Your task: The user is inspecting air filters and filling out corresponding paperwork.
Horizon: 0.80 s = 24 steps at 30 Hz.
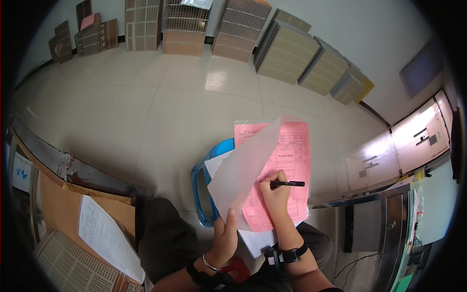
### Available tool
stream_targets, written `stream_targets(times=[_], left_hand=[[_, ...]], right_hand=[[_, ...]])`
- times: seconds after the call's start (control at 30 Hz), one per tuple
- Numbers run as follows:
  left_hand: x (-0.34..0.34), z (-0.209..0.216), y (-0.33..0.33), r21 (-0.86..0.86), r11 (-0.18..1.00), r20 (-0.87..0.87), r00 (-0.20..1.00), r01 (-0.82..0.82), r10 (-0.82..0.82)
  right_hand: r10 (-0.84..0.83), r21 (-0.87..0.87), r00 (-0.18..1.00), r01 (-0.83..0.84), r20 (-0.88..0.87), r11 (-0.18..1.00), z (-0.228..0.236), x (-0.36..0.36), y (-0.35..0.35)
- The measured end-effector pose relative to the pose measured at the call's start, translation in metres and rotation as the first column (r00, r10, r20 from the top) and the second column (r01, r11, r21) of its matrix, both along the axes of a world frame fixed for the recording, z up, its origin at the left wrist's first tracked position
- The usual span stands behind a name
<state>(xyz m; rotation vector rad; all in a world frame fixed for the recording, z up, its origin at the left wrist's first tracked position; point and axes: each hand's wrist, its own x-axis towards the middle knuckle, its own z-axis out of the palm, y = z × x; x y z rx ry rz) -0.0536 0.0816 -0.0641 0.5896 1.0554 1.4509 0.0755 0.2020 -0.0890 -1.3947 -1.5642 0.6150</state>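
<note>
My right hand [276, 197] is closed around a black pen [294, 184]. It rests on a pink printed form [294, 146], its fingertips near the form's middle. With thumb and fingers, my left hand [225, 239] pinches the lower edge of a thin, pale sheet [245, 168], which is folded back and curls up over the form's left side. White lined paper [259, 242] lies beneath the form and sticks out toward me. The papers lie above a blue plastic stool [198, 187], whose seat is mostly hidden. The pen's tip is hidden by my fingers.
Stacked patterned panels [187, 31] and greenish boards [287, 53] lean along the far wall. At left, a sheet of written paper [104, 233] lies on brown board [58, 204]. A dark cabinet [391, 221] stands at right. My knees flank the stool.
</note>
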Motion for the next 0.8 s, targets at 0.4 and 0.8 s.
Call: stream_targets(times=[0.4,0.8], left_hand=[[0.007,-0.003,0.003,0.104,0.991,-0.077,0.992,-0.088,0.096],[0.004,-0.009,-0.001,0.008,0.999,-0.002,0.999,0.038,-0.038]], right_hand=[[0.086,-0.112,0.993,-0.095,-0.082,0.989,-0.006,0.013,0.005],[0.069,-0.072,0.983,-0.082,-0.172,0.994,-0.005,0.017,0.005]])
